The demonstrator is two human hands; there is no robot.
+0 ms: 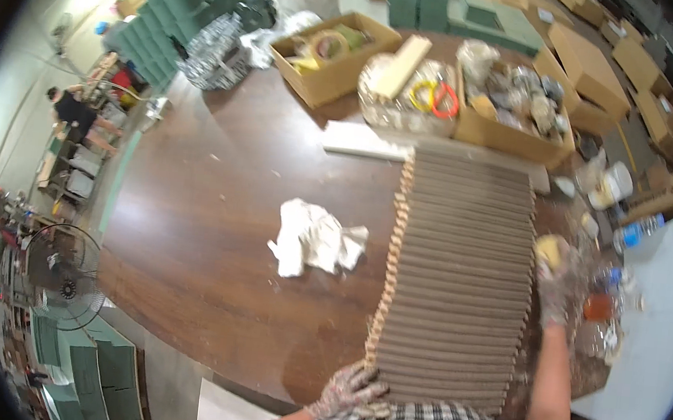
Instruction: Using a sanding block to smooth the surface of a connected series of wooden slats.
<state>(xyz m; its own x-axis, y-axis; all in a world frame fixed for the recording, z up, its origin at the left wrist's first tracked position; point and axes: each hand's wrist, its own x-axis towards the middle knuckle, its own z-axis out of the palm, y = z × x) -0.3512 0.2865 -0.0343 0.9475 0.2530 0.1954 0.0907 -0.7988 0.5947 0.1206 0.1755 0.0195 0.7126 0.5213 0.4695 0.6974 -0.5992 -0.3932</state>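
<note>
— Stacked boards (pixel 459 278) — how do they lie?
— On the dark table (pixel 214 222), long axis running straight away from the person.
— And each grip?
— Left hand (pixel 350 389), gloved, fingers spread on the near left corner; right hand (pixel 552 287) closed on a yellowish sponge (pixel 547 250) at the right edge.

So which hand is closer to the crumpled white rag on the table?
Left. The left hand rests on the near left corner of the overlapped gray sheets, below the crumpled white rag. The right hand is beyond the sheets' far side.
</note>
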